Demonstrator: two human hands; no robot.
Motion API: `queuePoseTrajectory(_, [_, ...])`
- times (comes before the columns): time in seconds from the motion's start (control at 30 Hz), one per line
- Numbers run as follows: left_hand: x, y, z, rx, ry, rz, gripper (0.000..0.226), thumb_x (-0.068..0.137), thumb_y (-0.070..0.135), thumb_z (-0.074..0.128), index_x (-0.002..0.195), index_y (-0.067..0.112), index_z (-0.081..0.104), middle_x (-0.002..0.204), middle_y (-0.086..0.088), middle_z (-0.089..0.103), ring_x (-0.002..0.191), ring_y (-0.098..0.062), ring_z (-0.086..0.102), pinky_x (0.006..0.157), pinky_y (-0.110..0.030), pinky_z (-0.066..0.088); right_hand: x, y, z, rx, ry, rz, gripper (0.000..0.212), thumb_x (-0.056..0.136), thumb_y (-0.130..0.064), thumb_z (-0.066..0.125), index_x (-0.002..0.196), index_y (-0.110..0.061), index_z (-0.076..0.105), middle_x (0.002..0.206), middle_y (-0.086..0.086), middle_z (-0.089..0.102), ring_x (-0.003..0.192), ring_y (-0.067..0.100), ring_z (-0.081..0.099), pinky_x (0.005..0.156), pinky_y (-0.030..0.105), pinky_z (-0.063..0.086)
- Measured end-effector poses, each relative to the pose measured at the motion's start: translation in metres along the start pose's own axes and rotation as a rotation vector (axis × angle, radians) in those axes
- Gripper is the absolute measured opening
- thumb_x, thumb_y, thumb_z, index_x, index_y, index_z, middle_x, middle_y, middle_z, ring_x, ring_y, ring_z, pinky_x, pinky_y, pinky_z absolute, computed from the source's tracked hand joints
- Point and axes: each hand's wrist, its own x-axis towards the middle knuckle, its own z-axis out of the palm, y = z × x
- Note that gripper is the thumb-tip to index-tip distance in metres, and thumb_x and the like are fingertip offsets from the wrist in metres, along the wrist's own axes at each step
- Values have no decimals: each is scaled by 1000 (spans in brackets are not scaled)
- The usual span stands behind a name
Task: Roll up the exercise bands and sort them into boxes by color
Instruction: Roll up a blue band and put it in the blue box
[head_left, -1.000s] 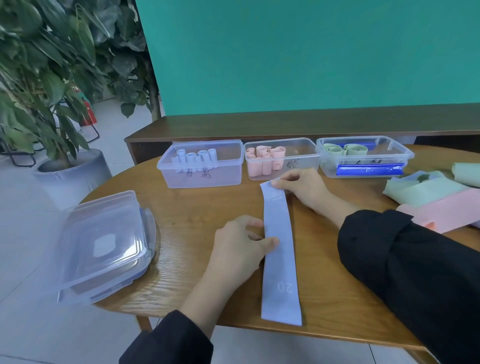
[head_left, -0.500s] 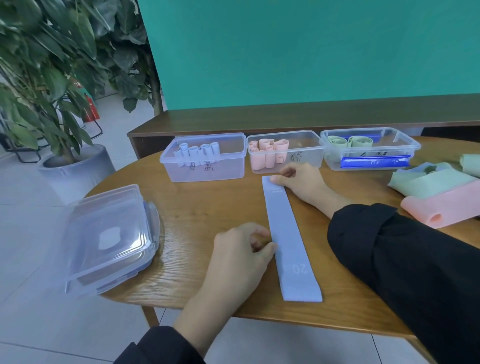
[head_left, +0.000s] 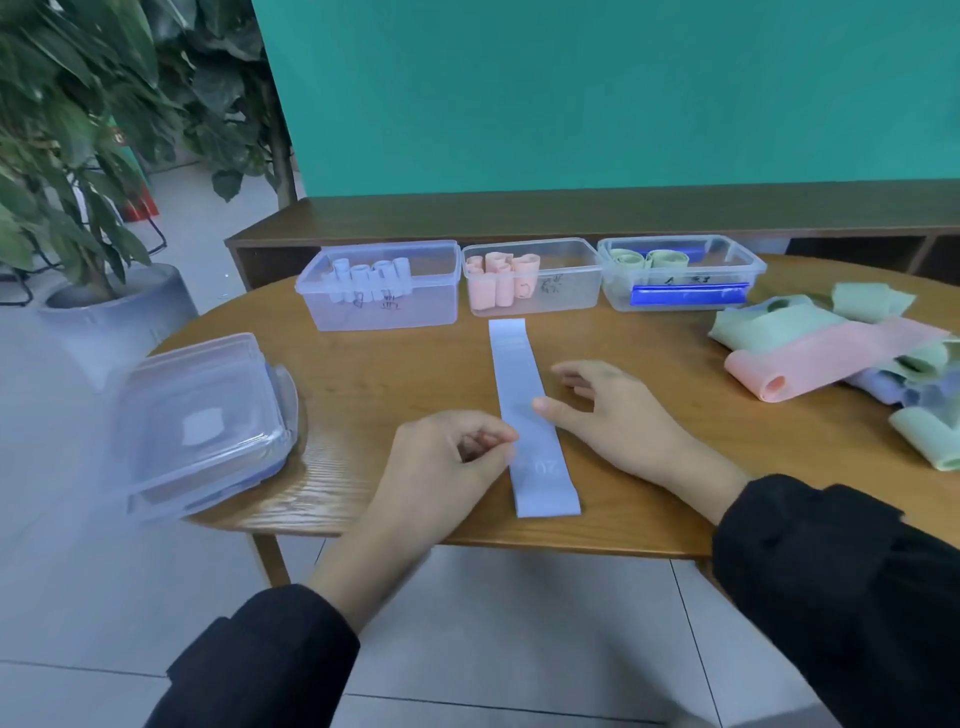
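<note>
Tabletop (head_left: 363, 395): left hand (head_left: 447, 467) curled, right hand (head_left: 608, 415) spread, both touching blue band (head_left: 519, 379).

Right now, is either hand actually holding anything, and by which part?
Nothing is lifted. The right hand rests its thumb on the flat blue band mid-length; the left hand touches its left edge.

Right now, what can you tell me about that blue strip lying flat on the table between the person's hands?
The blue band is a long, pale, thin strip of stretchy-looking material, lying flat and unrolled on the wooden table. Faint printing marks its near end. The right hand's thumb tip touches one edge; the left hand pinches at the other.
</note>
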Motion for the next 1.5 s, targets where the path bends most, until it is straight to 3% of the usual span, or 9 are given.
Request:
queuePoseTrajectory(0.1, [-11,2,-4,-50,-76,61,10,83,16,83,84,26,81,79,13,71,70,-1,62,66,-11,43,-50,-5,-10,118,-40,-28,60,83,-54,72,136,-29,57,137,-12,57,124,0,55,107,18,42])
queuePoseTrajectory(0.2, [-19,4,-9,-84,-179,107,8,81,15,84,81,22,81,84,9,72,72,-4,62,67,-15,44,-82,-9,-18,312,-74,-127,40,79,-43,75,117,-32,68,128,-19,63,123,0,58,108,19,43])
queuePoseTrajectory(0.37, [-25,2,-7,-10,-228,184,8,78,20,88,81,24,81,90,11,71,90,-8,66,76,-11,42,-89,-7,-18,172,-155,-267,13,81,-35,78,93,-31,77,116,-21,67,115,0,62,99,12,40])
queuePoseTrajectory(0.77, [-21,1,-8,102,-214,171,10,75,28,90,77,28,80,91,12,65,87,-3,62,73,-7,38,-84,-4,-12,98,-145,-286,4,81,-33,80,82,-34,76,106,-23,67,105,-1,63,90,7,40])
queuePoseTrajectory(1.0, [-18,1,-8,139,-244,141,8,84,32,81,79,28,77,97,13,59,88,-4,56,71,-8,38,-79,-8,-12,50,-185,-242,7,84,-36,74,79,-32,73,116,-21,59,112,2,59,96,13,39])
queuePoseTrajectory(1.23, [-14,5,-5,196,-218,95,11,82,32,82,79,27,72,103,13,57,86,4,54,74,-5,37,-72,-11,-13,37,-162,-157,14,83,-37,75,73,-29,68,109,-22,57,104,-2,56,86,10,37])
queuePoseTrajectory(1.4, [-12,5,-6,152,-261,129,12,85,20,80,83,29,73,98,10,59,85,0,54,74,-7,36,-69,-9,-12,114,-168,-188,12,85,-25,78,83,-30,67,109,-16,58,104,8,59,95,26,44])
queuePoseTrajectory(1.5, [-14,2,-5,153,-290,167,17,88,15,77,83,31,74,88,12,60,86,-2,56,75,-7,35,-71,-8,-11,127,-219,-289,17,91,-16,74,92,-32,72,112,-14,57,108,12,58,94,19,41])
